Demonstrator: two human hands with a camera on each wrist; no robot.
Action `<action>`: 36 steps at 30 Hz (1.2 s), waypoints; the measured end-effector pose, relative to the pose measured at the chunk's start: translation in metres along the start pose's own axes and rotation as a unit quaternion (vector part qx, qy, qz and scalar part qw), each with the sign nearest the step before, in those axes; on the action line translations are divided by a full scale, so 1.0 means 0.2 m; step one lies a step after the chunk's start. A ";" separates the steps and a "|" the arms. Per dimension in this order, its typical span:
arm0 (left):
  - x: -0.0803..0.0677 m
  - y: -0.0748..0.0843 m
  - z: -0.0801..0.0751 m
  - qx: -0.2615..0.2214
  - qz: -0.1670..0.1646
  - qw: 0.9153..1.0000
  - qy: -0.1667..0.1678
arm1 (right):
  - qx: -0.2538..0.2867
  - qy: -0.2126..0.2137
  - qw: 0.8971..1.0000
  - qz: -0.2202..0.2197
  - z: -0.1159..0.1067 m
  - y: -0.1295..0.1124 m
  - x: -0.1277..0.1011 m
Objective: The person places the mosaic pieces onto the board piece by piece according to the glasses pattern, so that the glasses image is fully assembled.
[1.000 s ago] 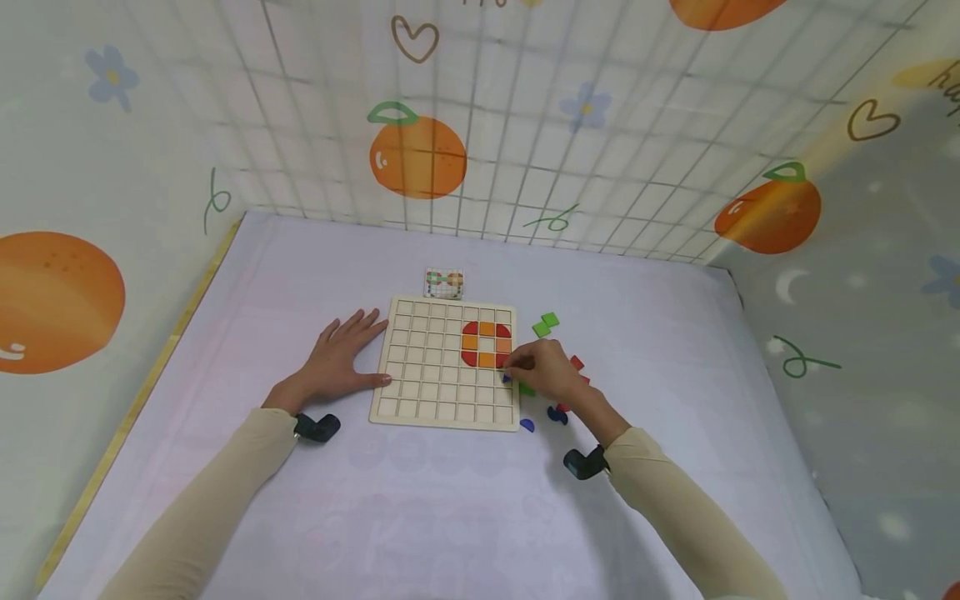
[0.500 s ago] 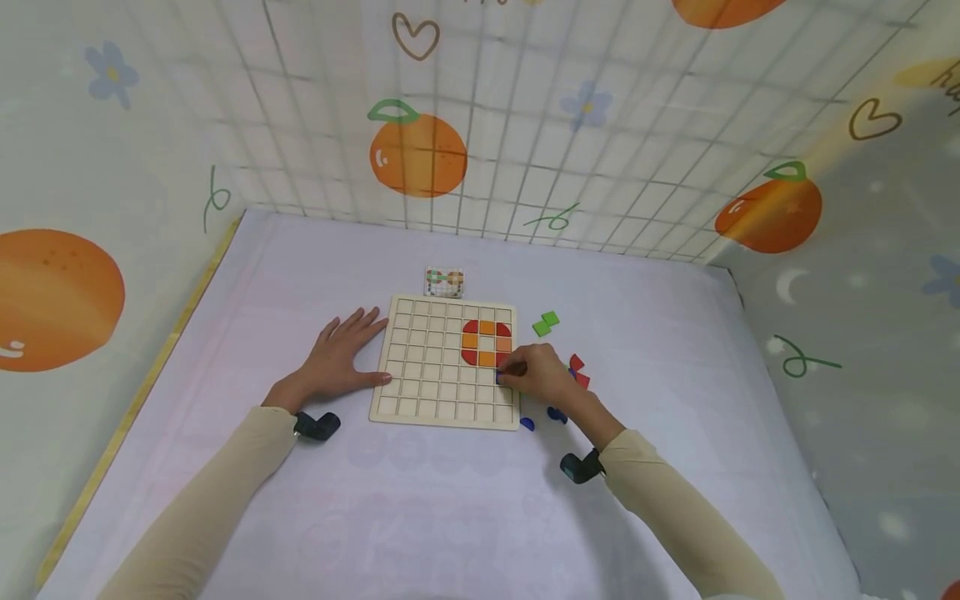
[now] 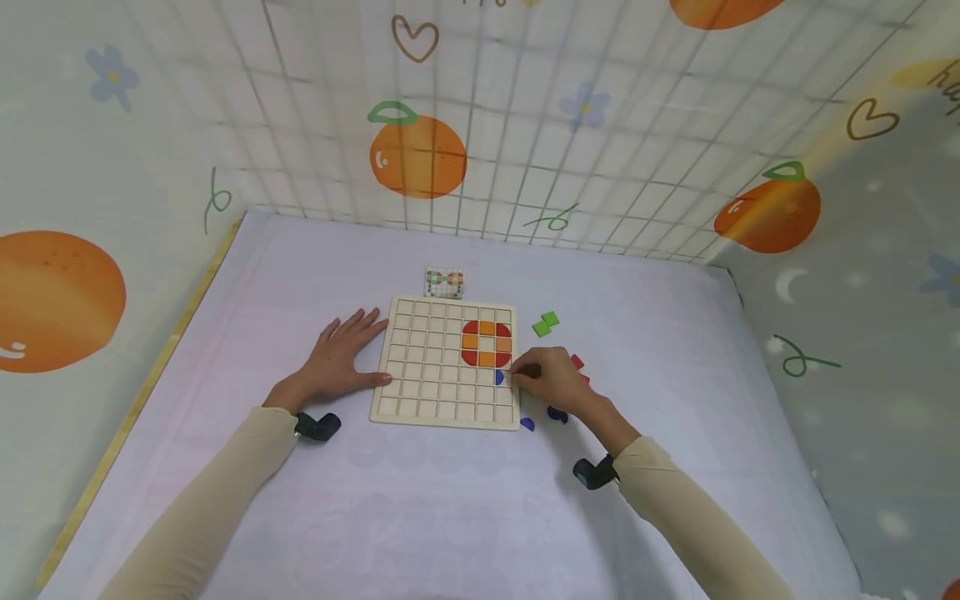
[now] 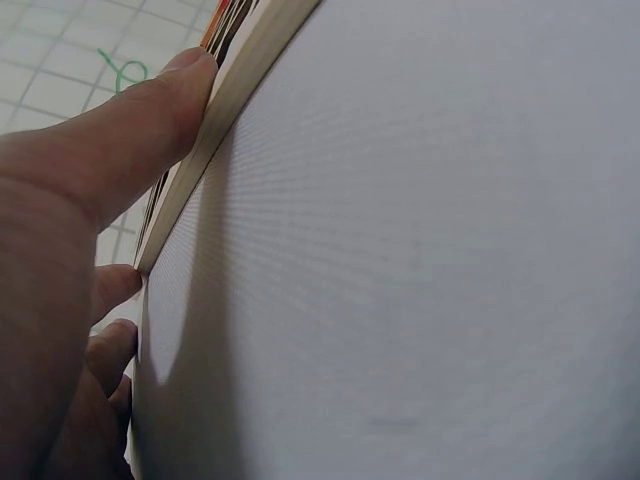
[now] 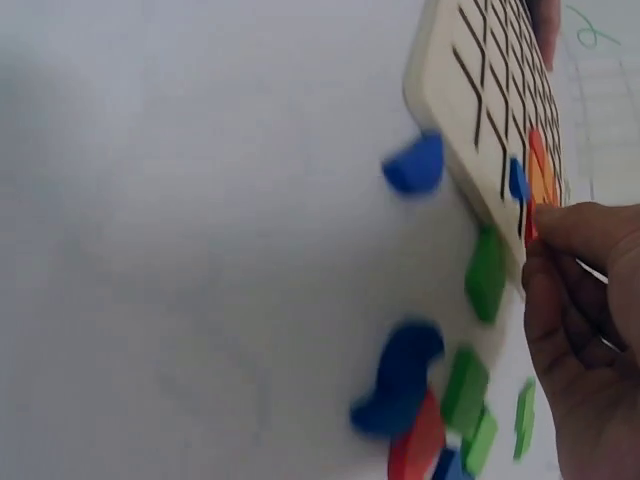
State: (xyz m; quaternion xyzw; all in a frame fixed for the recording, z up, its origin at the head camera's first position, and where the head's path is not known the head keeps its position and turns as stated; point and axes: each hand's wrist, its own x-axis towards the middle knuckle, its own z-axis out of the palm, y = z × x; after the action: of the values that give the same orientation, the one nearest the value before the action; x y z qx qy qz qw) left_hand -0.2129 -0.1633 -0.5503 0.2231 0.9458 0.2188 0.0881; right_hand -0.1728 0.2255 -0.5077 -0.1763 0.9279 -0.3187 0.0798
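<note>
My left hand point(image 3: 337, 358) lies with fingers spread at the left edge of the wooden grid board point(image 3: 423, 362). Its thumb point(image 4: 165, 105) touches the board's side in the left wrist view. At the board's right edge is my right hand point(image 3: 551, 375), fingers loosely bent, thumb and forefinger close together, with no piece visible between them. Just left of those fingertips, a blue half-round piece point(image 3: 499, 377) sits in a cell, apart from them. Above it, red and orange pieces point(image 3: 487, 359) form a ring on the board. The right wrist view shows this blue piece point(image 5: 518, 180) too.
A small pattern card point(image 3: 444, 282) lies behind the board. Right of the board are green squares point(image 3: 551, 318), red pieces point(image 3: 577, 362) and dark blue pieces point(image 3: 557, 414), partly behind my right hand. Another blue half-round piece point(image 3: 528, 424) lies by the board's near right corner.
My right hand brought the blue half-round piece left into a cell below the ring, let go of it and drew back slightly right. My left hand stayed in place.
</note>
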 end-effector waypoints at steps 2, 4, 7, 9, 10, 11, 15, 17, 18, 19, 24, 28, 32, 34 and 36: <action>0.00 0.00 0.00 -0.001 -0.002 1.000 -0.003 | -0.012 0.012 1.000 0.016 -0.03 0.03 -0.02; 0.00 0.01 0.00 0.001 -0.002 1.000 -0.003 | -0.036 0.023 0.999 0.034 -0.06 0.06 -0.04; 0.00 0.01 0.00 0.003 0.002 1.000 -0.001 | -0.071 0.036 0.995 0.063 -0.09 0.11 -0.07; 0.00 0.01 0.00 0.002 0.006 1.000 0.002 | -0.097 0.037 0.991 0.080 -0.11 0.14 -0.09; 0.00 0.01 0.00 0.002 0.007 1.000 0.003 | -0.106 0.036 0.990 0.085 -0.11 0.15 -0.10; 0.00 0.01 0.00 0.001 0.008 1.000 0.004 | -0.115 0.034 0.989 0.088 -0.11 0.16 -0.11; -0.01 0.01 0.00 0.000 0.010 1.000 0.007 | -0.137 0.027 0.988 0.058 -0.10 0.17 -0.16; -0.01 0.01 0.00 -0.001 0.011 1.000 0.008 | -0.141 0.020 0.990 0.021 -0.09 0.17 -0.19; -0.01 0.01 -0.01 -0.001 0.011 1.000 0.008 | -0.143 0.014 0.990 0.002 -0.08 0.16 -0.21; -0.01 0.01 -0.01 0.000 0.010 1.000 0.007 | -0.143 0.007 0.989 -0.020 -0.06 0.15 -0.22; -0.01 0.02 -0.02 -0.005 0.010 1.000 0.007 | -0.142 -0.029 0.986 -0.087 0.00 0.09 -0.29; -0.01 0.03 -0.02 -0.009 0.008 1.000 0.006 | -0.116 -0.035 0.990 -0.073 0.02 0.05 -0.31; -0.01 0.02 -0.02 -0.008 0.008 1.000 0.005 | -0.082 -0.051 0.995 -0.024 0.03 0.01 -0.31; -0.01 0.02 -0.02 -0.007 0.009 1.000 0.006 | -0.065 -0.056 0.996 0.002 0.03 0.00 -0.31; -0.01 0.02 -0.02 -0.007 0.009 1.000 0.006 | -0.044 -0.045 0.998 0.021 0.02 -0.01 -0.30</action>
State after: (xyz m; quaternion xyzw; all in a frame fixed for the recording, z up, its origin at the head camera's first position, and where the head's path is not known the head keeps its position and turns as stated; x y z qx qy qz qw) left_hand -0.2109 -0.1618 -0.5451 0.2299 0.9426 0.2278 0.0817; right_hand -0.1159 0.2449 -0.5074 -0.1748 0.9399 -0.2676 0.1205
